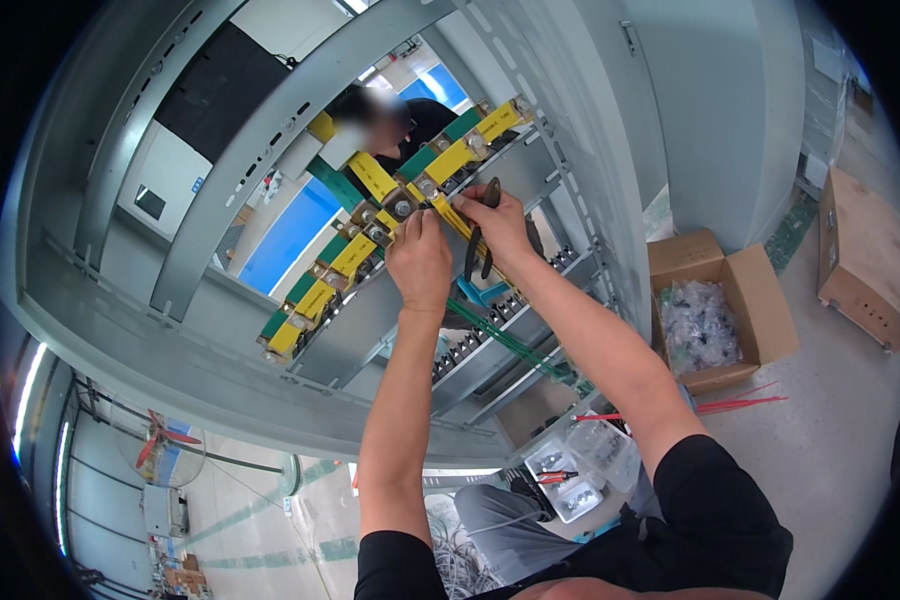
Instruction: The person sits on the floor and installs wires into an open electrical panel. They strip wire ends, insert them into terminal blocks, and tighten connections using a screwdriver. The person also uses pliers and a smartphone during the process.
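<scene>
Both my hands are at a row of yellow and green sleeved busbars [454, 158] bolted inside a grey metal cabinet. My left hand [420, 262] has its fingers pinched together at the lower edge of the bars, beside a bolt [402, 208]; what they hold is hidden. My right hand [500, 228] grips a black two-handled tool [477, 258] that looks like pliers, its handles hanging below the palm. Right thumb and fingertips are near a yellow strip [452, 215] between the hands. Green wires [505, 340] run down to the right below them.
Behind the bars another person [425, 125] leans close. Cabinet rails [240, 160] stand on the left. To the right on the floor are an open carton [770, 305] of bagged parts and a wooden box [860, 265]. White parts trays [573, 497] and red wires [740, 404] lie below.
</scene>
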Demonstrator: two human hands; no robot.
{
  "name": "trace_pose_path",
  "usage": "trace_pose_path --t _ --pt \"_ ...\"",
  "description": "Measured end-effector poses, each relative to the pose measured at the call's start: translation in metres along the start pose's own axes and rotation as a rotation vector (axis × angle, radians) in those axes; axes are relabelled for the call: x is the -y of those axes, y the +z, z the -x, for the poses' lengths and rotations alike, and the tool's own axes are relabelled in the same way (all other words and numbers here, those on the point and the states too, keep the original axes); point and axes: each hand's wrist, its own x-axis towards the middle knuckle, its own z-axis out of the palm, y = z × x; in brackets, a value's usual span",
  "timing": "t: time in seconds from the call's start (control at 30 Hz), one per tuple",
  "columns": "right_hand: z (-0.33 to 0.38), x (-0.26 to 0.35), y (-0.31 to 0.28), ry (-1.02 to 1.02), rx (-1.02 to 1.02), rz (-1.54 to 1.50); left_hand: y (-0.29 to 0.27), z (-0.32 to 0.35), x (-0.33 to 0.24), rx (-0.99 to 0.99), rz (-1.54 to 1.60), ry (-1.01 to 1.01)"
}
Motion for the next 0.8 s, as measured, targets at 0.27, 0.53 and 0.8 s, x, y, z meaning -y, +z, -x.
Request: trace_pose_path --t 0.27,0.53,0.8 --pt "0.002 0.007 0.002 0.016 0.033 0.023 0.003 -0.002 0.000 -0.039 -0.066 0.016" --pt "-0.001 0.010 0.001 0.097 0.059 0.040 0.013 -0.001 -0.005 -0.019 0.018 -0.081" --pt "-0.001 0.012 0.002 0.141 0.012 0.054 0.015 -0.005 -0.006 -0.101 0.022 -0.053"
